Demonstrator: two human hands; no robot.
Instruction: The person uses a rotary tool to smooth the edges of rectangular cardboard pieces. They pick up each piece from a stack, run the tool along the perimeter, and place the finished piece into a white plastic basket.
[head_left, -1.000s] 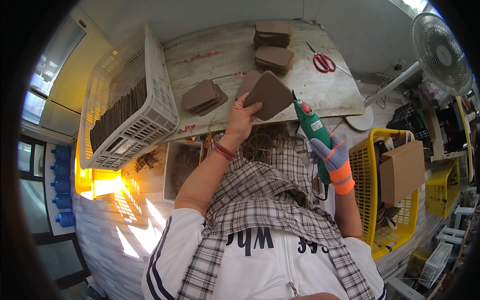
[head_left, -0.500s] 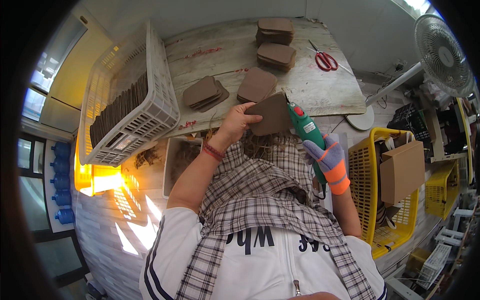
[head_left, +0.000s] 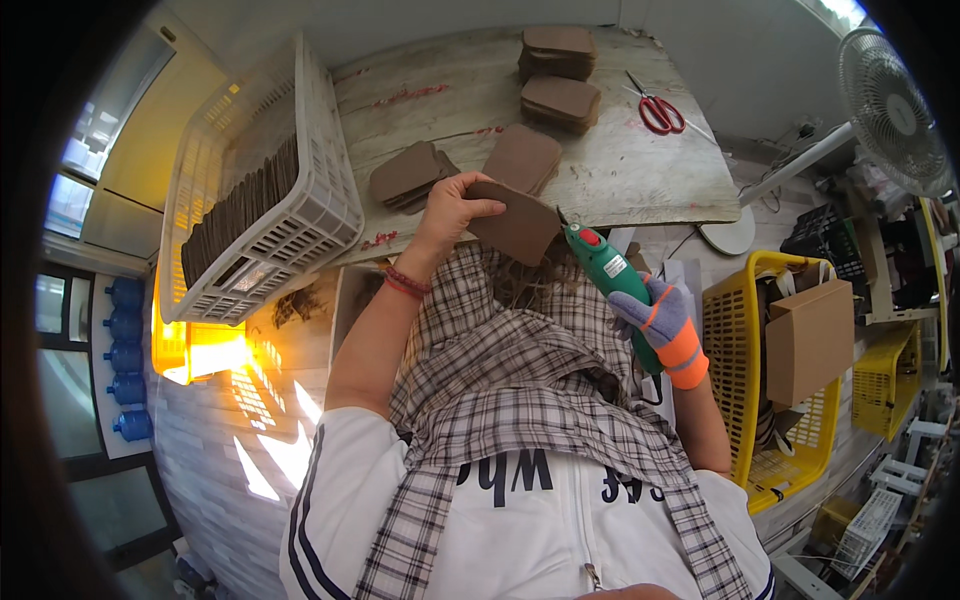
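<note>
My bare left hand [head_left: 448, 218] pinches a brown rounded-corner pad [head_left: 518, 226] between thumb and fingers, tilted over my lap at the table's near edge. My right hand [head_left: 655, 325], in a grey and orange glove, wraps round a green handheld electric cutter [head_left: 597, 258] with a red switch. Its dark pointed tip is at the pad's right edge; whether they touch I cannot tell. Just beyond my left hand lie a fanned pile of brown pads [head_left: 408, 174] and another stack of pads [head_left: 522, 158]. Brown trimmings [head_left: 520, 285] hang below the held pad.
On the worn table [head_left: 430, 75] lie two more pad stacks [head_left: 557, 52] and red-handled scissors [head_left: 660, 114]. A white crate [head_left: 330, 215] full of upright pads stands left. To the right are a yellow basket [head_left: 725, 340] with a cardboard box [head_left: 808, 340] and a fan [head_left: 893, 110].
The held pad has moved left and tilted, with my left hand. The cutter has shifted slightly left and down, its tip now at the pad's right corner.
</note>
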